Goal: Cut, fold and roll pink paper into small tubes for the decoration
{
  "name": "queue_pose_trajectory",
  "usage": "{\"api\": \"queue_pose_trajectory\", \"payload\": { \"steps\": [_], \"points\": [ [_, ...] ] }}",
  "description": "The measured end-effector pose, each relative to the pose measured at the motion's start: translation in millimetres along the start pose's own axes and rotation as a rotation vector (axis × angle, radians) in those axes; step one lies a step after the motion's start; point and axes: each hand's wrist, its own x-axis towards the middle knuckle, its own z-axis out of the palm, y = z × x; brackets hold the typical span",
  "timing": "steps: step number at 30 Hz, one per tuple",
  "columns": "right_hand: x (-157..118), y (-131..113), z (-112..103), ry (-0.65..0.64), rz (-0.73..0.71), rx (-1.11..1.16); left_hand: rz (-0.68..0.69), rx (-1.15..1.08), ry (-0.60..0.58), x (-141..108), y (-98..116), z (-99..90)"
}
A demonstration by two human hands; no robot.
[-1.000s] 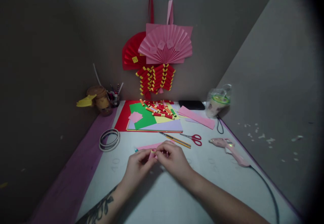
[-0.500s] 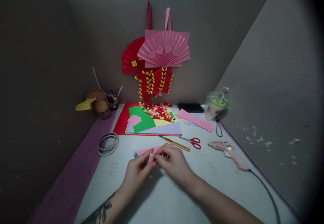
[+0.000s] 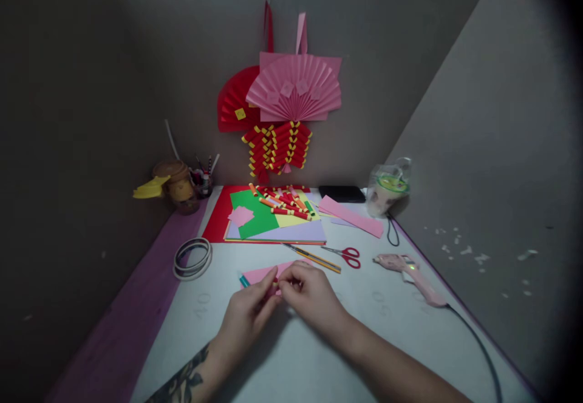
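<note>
Between my two hands is a small pink paper roll (image 3: 278, 292), mostly covered by fingers; a yellow band shows near its end. My left hand (image 3: 246, 308) is closed around the roll, thumb and fingers on either side. Pressed against it from the right, the fingertips of my right hand (image 3: 312, 297) pinch at the roll's end. Just behind the hands lies a pink paper sheet (image 3: 259, 273), partly covered by them. A teal-tipped pen-like thing (image 3: 245, 281) rests at that sheet's left edge.
Beyond the hands lie a yellow cutter (image 3: 319, 260), red-handled scissors (image 3: 350, 257) and coloured sheets (image 3: 255, 218) bearing several paper rolls (image 3: 291, 203). Tape rings (image 3: 192, 259) sit left; a corded pink glue gun (image 3: 412, 275) and a bagged cup (image 3: 389, 190) stand right. Paper fans (image 3: 296, 87) hang on the wall.
The pink roll has tilted between the fingers and now shows less. My left fingers have closed in a little toward the right hand, which has barely moved.
</note>
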Motion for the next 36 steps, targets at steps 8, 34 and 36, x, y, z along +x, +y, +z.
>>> {"api": "queue_pose_trajectory", "payload": {
  "steps": [8,34,36],
  "points": [
    [3,0,-1,-0.009,0.039,0.02,-0.162,-0.112,-0.044,1,-1,2.8],
    [6,-6,-16,-0.127,0.001,0.1,-0.591,-0.966,-0.187,10,8,-1.8],
    [6,-6,-19,-0.094,-0.053,0.048,-0.597,-0.979,-0.166,9,8,-1.7]
  ]
}}
